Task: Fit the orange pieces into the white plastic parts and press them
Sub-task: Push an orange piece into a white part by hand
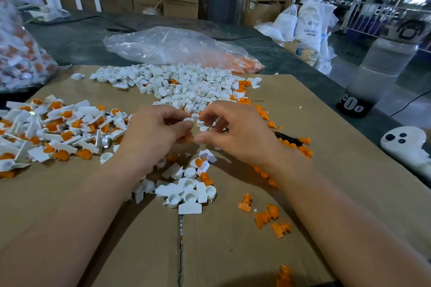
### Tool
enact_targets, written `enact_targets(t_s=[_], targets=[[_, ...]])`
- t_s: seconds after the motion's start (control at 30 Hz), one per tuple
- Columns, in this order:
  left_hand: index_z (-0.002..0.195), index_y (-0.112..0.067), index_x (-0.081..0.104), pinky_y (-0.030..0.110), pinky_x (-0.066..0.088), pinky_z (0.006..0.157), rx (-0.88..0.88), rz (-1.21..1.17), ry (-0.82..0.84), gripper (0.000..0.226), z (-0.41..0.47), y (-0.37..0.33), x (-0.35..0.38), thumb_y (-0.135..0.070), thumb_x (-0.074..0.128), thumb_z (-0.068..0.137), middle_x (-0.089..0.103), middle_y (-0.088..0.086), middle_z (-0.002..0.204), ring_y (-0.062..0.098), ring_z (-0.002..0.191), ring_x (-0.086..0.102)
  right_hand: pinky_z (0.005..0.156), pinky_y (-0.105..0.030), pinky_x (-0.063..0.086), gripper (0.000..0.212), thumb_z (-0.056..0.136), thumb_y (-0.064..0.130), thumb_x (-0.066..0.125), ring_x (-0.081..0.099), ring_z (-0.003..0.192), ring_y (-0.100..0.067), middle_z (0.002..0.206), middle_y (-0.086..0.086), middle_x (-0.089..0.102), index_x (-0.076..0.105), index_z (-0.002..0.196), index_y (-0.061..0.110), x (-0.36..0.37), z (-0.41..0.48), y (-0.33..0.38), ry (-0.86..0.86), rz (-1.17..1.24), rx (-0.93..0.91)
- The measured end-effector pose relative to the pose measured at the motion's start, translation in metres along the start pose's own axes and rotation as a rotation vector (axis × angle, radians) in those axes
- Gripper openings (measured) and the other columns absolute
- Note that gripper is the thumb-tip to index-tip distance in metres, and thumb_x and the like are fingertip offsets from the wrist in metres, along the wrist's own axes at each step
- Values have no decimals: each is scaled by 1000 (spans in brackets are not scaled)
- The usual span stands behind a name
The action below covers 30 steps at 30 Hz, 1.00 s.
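Note:
My left hand [156, 130] and my right hand [235, 133] meet over the middle of the cardboard sheet [326, 170]. The left fingers pinch a small white plastic part [190, 119]. An orange piece [188, 138] shows between the two thumbs, and the right fingers curl toward it; which hand holds it I cannot tell. Loose white parts [186, 84] lie heaped behind the hands, and more white parts [186, 191] lie in front. Loose orange pieces [268, 214] are scattered at the right. Assembled white-and-orange parts [63, 130] are piled at the left.
A clear plastic bag [177, 46] with orange pieces lies behind the heap. A second bag [21, 53] of assembled parts stands at the far left. A translucent bottle [373, 77] and a white controller [405, 144] sit at the right, beyond the cardboard's edge.

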<state>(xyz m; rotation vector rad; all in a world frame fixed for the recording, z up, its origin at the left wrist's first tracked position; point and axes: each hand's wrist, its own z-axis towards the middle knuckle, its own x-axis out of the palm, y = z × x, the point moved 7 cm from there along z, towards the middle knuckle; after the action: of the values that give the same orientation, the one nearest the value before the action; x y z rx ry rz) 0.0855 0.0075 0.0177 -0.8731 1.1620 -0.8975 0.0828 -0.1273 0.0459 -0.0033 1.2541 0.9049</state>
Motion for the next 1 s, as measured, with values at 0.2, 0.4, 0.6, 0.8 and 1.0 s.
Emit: enact_targets(t_s=[0.2, 0.4, 0.6, 0.8, 1.0], targets=[[74, -16, 71, 20, 53, 54, -85, -209, 91, 17, -3, 4, 12, -3, 64, 83, 71, 4, 67, 13, 58, 67, 72, -41, 51, 32, 76, 32, 74, 59, 76, -11, 79, 11, 56, 60, 99, 16, 11, 2, 5, 25, 48, 3], [68, -11, 70, 21, 55, 55, -145, -437, 106, 20, -1, 6, 12, 2, 62, 81, 70, 11, 66, 19, 58, 68, 77, -34, 52, 27, 87, 19, 62, 64, 82, -10, 90, 1, 70, 63, 114, 16, 7, 0, 6, -31, 68, -22], [74, -11, 68, 22, 55, 54, -148, -412, 60, 16, 1, 10, 10, -4, 60, 86, 69, 3, 63, 16, 58, 68, 75, -22, 43, 23, 90, 11, 57, 60, 85, -14, 95, -5, 67, 63, 112, 9, 0, -2, 6, -105, 28, -70], [80, -11, 68, 24, 58, 71, -94, -395, 78, 9, 0, 5, 11, -2, 65, 79, 72, 8, 79, 22, 78, 71, 76, -22, 42, 22, 88, 1, 56, 55, 83, -12, 95, -6, 61, 63, 108, 5, -3, -1, 3, -125, 37, -44], [69, -11, 69, 27, 57, 77, -90, -328, 40, 11, -1, 5, 8, -1, 72, 72, 72, 6, 92, 17, 77, 71, 75, -27, 46, 11, 91, 6, 53, 60, 85, -14, 86, 3, 57, 60, 99, 9, 0, 0, -3, -78, 102, 48]])
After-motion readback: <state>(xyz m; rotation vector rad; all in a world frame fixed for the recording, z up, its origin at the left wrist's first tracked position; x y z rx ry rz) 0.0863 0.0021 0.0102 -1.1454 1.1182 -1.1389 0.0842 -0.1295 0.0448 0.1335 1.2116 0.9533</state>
